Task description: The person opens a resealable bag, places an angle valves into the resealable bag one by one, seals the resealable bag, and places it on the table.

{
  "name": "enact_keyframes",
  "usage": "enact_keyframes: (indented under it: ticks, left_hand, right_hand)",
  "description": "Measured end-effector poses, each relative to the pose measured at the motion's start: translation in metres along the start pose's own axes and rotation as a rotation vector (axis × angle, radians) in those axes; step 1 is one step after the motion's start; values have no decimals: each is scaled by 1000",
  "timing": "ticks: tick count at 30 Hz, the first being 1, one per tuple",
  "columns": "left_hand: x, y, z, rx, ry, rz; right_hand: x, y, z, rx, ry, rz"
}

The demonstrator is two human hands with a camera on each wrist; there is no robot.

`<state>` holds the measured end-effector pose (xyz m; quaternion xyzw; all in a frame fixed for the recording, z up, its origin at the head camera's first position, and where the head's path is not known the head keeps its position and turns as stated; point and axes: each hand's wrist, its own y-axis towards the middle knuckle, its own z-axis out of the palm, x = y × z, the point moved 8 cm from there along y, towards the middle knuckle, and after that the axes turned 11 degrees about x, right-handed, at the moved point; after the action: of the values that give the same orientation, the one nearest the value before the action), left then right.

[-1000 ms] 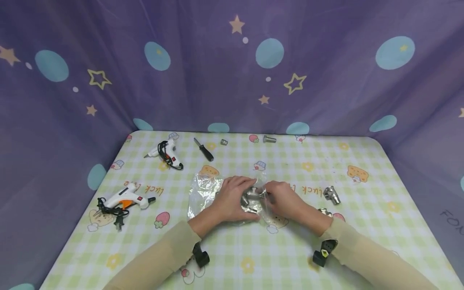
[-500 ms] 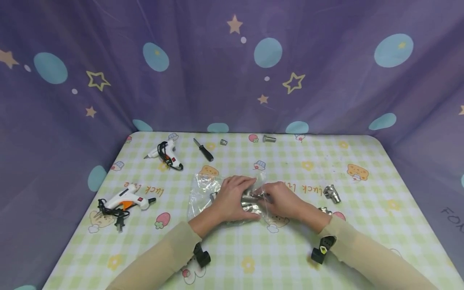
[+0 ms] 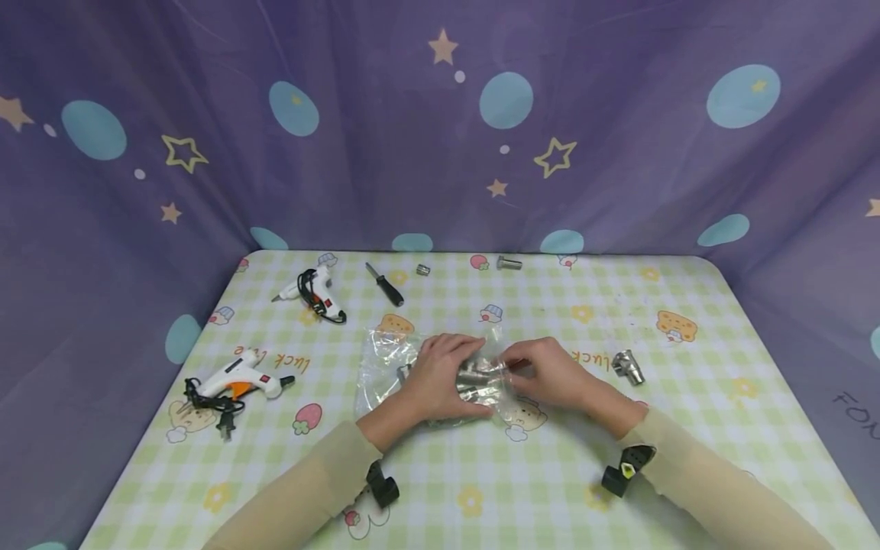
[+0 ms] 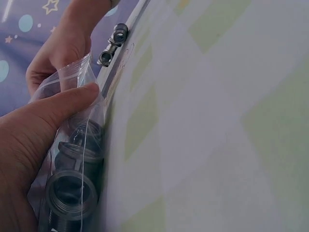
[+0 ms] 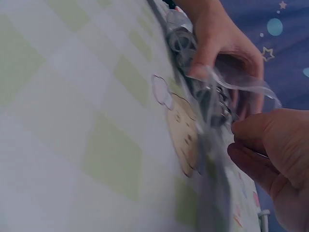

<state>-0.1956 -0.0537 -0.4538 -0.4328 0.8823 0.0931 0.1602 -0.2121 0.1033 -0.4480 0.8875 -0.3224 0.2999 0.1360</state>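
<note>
A clear plastic bag (image 3: 385, 359) lies mid-table with several threaded metal pipe fittings (image 4: 72, 193) inside. My left hand (image 3: 440, 378) grips the bag from above, thumb on the near side and fingers on the far side. The right hand (image 3: 550, 374) is at the bag's mouth (image 5: 241, 87) on the right. Its thumb and forefinger (image 5: 253, 126) stand slightly apart, with no fitting visible between them. The bag's lip partly covers these fingers in the left wrist view. To the right of this hand, a metal pipe fitting (image 3: 627, 367) rests on the tablecloth.
Two white glue guns (image 3: 237, 374) with black cords lie at the left. Along the back are a black-handled screwdriver (image 3: 386, 286), a short metal fitting (image 3: 423, 270) and a longer metal piece (image 3: 509, 263). A purple curtain (image 3: 440, 153) hangs behind the table.
My right hand has drawn back slightly to the right from the bag's mouth, and its fingers have parted from a metal fitting in the bag. The left hand keeps its place.
</note>
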Motion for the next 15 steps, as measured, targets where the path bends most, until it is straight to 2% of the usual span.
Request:
enact_keyframes:
  ticks: [9, 15]
  left_hand:
    - [2, 1, 2, 5, -2, -12]
    - [1, 0, 1, 4, -2, -12]
  right_hand:
    - [-11, -23, -30, -27, -8, 6]
    - [-17, -46, -54, -48, -88, 33]
